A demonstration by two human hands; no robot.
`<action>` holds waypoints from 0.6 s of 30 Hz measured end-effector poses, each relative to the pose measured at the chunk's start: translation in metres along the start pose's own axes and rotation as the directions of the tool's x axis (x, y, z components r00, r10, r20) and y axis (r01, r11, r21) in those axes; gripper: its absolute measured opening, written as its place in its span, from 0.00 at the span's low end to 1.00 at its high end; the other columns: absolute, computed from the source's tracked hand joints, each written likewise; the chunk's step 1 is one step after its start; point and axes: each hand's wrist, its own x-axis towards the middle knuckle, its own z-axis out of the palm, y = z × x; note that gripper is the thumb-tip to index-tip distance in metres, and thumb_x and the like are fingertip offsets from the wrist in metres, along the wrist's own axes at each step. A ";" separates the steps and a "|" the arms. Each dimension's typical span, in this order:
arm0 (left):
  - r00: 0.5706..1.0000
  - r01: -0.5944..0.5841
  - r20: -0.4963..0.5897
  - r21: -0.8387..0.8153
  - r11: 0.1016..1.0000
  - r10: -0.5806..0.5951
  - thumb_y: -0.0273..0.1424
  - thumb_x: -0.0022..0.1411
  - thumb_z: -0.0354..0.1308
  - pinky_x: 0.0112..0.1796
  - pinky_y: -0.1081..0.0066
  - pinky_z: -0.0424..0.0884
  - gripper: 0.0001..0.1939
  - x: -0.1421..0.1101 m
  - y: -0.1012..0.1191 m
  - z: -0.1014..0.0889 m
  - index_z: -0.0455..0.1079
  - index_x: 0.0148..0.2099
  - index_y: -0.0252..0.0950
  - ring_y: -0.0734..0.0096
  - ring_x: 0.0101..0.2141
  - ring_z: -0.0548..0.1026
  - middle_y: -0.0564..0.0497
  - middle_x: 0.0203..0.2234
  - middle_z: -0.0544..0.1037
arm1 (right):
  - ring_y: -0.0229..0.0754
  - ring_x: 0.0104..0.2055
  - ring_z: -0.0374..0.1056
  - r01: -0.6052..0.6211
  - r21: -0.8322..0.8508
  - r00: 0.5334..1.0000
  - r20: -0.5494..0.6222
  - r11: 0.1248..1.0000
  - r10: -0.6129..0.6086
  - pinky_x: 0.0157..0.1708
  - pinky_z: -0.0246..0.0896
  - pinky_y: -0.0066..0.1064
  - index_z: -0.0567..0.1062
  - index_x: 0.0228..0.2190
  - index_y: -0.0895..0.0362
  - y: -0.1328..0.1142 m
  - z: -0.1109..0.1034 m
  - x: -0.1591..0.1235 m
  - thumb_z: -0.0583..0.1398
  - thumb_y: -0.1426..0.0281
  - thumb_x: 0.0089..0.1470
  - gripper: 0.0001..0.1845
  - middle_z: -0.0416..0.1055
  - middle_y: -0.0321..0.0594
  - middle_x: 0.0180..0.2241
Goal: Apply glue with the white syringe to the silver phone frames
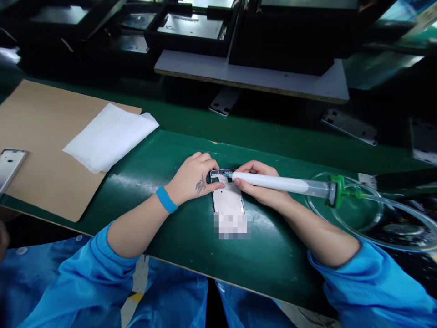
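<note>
My left hand point(194, 177) rests on the top end of a silver metal phone mid-frame point(228, 197), its fingertips pressing the frame's edge to the green bench mat. The frame lies flat, and its lower end is pixelated. My right hand point(259, 182) grips a white dispensing syringe barrel point(280, 183), holding it nearly level. The syringe's thin blue-tipped nozzle point(226, 175) touches or nearly touches the frame's top end. A green cap point(336, 190) closes the barrel's rear, with clear air tubing point(344, 218) looping away to the right.
A tan cardboard sheet point(51, 146) lies left on the green mat, with white paper point(109, 136) and another phone frame point(12, 166) on it. Black trays holding frames sit on a shelf point(252, 75) ahead. More frames point(350, 126) lie beyond the bench's far edge.
</note>
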 end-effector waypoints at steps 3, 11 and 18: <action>1.000 0.001 0.002 -0.003 1.000 -0.001 0.59 0.65 0.58 0.42 0.59 0.68 0.29 0.000 0.000 0.000 0.74 0.44 0.35 0.58 0.39 0.71 0.46 0.38 0.76 | 0.44 0.28 0.73 0.001 0.003 1.000 -0.003 1.000 -0.001 0.27 0.67 0.35 0.77 0.32 0.50 0.000 -0.001 0.000 0.72 0.62 0.48 0.12 0.79 0.39 0.29; 1.000 0.008 0.005 -0.001 1.000 -0.008 0.60 0.65 0.57 0.42 0.59 0.69 0.30 0.001 0.002 -0.001 0.74 0.44 0.36 0.58 0.39 0.71 0.46 0.39 0.76 | 0.45 0.28 0.73 0.005 -0.001 1.000 -0.013 1.000 -0.005 0.26 0.67 0.35 0.77 0.32 0.50 0.001 -0.001 0.000 0.72 0.60 0.48 0.13 0.79 0.39 0.29; 1.000 0.001 0.001 -0.005 1.000 -0.001 0.59 0.65 0.60 0.42 0.59 0.69 0.29 0.001 0.000 0.000 0.74 0.44 0.35 0.58 0.40 0.71 0.46 0.39 0.76 | 0.46 0.29 0.74 -0.009 0.002 1.000 -0.028 1.000 0.009 0.27 0.68 0.37 0.77 0.32 0.50 0.000 0.000 0.000 0.71 0.60 0.48 0.12 0.79 0.40 0.30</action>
